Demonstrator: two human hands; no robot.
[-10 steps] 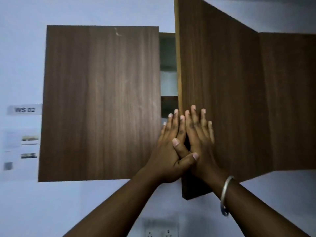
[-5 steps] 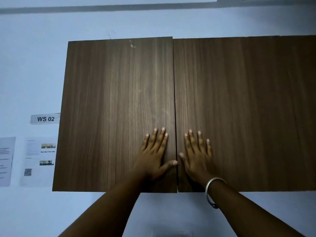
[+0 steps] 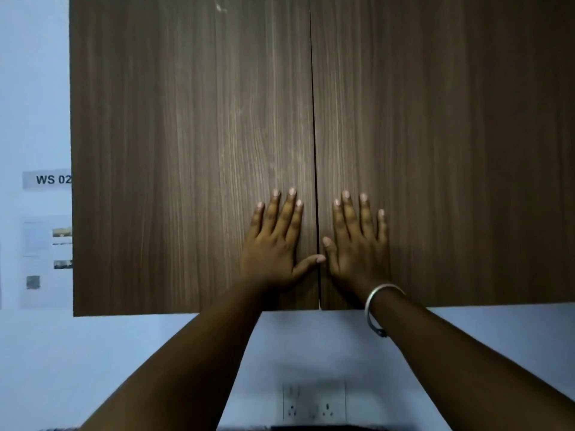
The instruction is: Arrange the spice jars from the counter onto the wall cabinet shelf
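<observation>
Pale blue wall [image 3: 37, 88] behind, wall cabinet [image 3: 186, 150] fills frame, both doors shut, same as half second ago; second ago right door stood ajar. View now closer. Left hand [image 3: 273, 244] and right hand [image 3: 357, 244] flat, grip open, palms on doors beside centre seam. Bangle [image 3: 373, 306] on right wrist. Spice jars not visible. Socket [image 3: 314, 402] bottom centre, "WS 02" label [image 3: 46, 179] left.

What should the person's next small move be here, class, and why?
Probably lift both palms off the doors. The left hand and right hand lie flat on the left door and right door, which meet flush at the seam; no jars show.
</observation>
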